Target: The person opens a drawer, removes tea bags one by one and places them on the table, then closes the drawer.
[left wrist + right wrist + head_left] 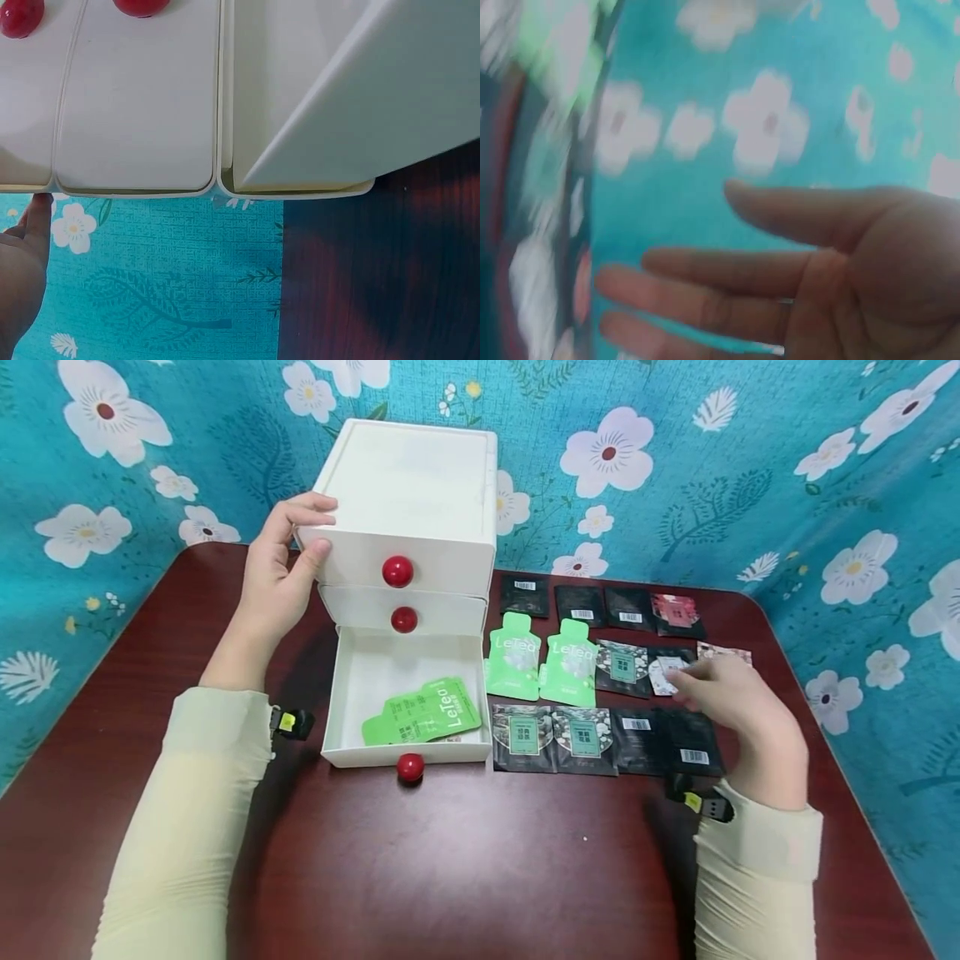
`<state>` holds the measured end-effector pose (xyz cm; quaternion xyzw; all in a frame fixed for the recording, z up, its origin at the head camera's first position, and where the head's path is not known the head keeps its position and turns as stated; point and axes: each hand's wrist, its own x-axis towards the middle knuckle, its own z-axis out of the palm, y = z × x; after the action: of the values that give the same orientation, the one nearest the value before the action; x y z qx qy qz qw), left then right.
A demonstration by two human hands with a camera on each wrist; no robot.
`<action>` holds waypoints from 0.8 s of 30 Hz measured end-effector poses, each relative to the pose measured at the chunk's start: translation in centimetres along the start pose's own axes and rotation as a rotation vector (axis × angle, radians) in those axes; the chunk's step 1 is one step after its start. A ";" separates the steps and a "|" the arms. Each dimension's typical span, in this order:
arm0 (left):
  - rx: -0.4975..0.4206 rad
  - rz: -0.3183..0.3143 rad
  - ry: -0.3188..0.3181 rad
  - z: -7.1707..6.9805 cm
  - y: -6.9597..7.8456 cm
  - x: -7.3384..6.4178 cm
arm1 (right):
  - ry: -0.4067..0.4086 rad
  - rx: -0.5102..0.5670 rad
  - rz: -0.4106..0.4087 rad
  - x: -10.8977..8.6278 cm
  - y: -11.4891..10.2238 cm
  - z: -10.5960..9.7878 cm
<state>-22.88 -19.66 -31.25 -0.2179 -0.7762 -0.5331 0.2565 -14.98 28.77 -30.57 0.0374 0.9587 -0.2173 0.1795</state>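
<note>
My left hand (281,568) grips the upper left front corner of a white drawer cabinet (416,481), fingers over the top edge and thumb at the front. Its bottom drawer (375,664) is pulled out, with green LeTea pouches (420,714) lying inside. In the left wrist view, my fingers (37,225) touch the cabinet's side. My right hand (738,706) hovers over the sachets at the right, near a black sachet with a white label (663,672). The right wrist view, blurred, shows the right palm (900,277) with fingers extended and nothing held.
Two green pouches (513,660) lie right of the drawer, among rows of black tea sachets (585,739). A red-and-black sachet (677,612) lies in the back row. Red ball knobs (397,572) stick out from the drawers. Behind the dark table (480,877) hangs a blue floral cloth (697,435).
</note>
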 end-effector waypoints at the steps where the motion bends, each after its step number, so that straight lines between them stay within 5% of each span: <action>1: -0.001 -0.001 0.001 0.0 0.0 0.0 | 0.005 -0.001 -0.055 0.2 -1.2 0.0; 9: 0.001 0.032 0.004 -0.1 -0.1 -0.2 | -0.043 0.027 -0.442 1.4 -10.8 0.8; 16: -0.002 0.069 -0.001 -0.6 -0.5 -0.3 | -0.246 -0.010 -0.780 2.7 -17.8 4.2; 19: -0.010 0.084 -0.006 -0.5 -0.5 -0.2 | -0.380 -0.117 -0.803 3.9 -20.2 5.8; 24: -0.027 0.084 -0.005 -0.2 -0.7 -0.1 | -0.560 -0.332 -0.726 6.1 -23.2 8.6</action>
<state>-23.19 -20.12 -31.76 -0.2550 -0.7597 -0.5317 0.2739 -21.33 4.06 -30.64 -0.3884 0.8464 -0.1118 0.3468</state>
